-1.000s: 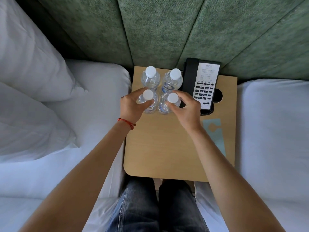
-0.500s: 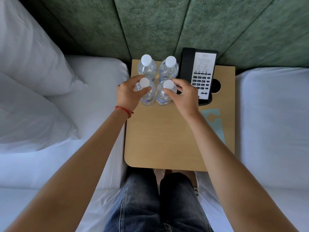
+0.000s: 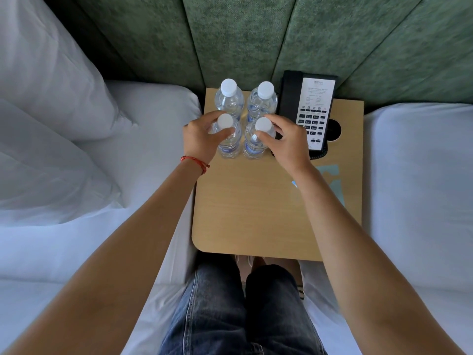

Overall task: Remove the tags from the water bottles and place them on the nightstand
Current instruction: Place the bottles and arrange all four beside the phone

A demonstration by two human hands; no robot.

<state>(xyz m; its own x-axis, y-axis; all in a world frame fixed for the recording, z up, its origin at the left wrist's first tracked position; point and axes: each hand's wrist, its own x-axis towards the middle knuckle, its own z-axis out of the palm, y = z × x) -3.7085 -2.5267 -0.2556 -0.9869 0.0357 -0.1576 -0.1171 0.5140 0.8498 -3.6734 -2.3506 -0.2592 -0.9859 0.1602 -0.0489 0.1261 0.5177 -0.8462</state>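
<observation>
Several clear water bottles with white caps stand in a square at the back left of the wooden nightstand (image 3: 245,201). My left hand (image 3: 201,139) grips the near-left bottle (image 3: 227,144) around its shoulder. My right hand (image 3: 286,142) grips the near-right bottle (image 3: 253,147) the same way. Behind them, the far-left bottle (image 3: 229,98) and the far-right bottle (image 3: 263,99) stand untouched. A light blue paper tag (image 3: 335,180) lies flat on the right side of the nightstand, partly hidden by my right forearm.
A black desk phone (image 3: 311,111) stands at the back right of the nightstand, close to my right hand. White beds flank both sides, with pillows (image 3: 51,111) at the left. A green padded headboard (image 3: 256,39) rises behind. My jeans-clad legs are below the front edge.
The view has shifted slightly, so the nightstand sits a little higher in frame. Both hands have stayed on the two near bottles, which have hardly moved.
</observation>
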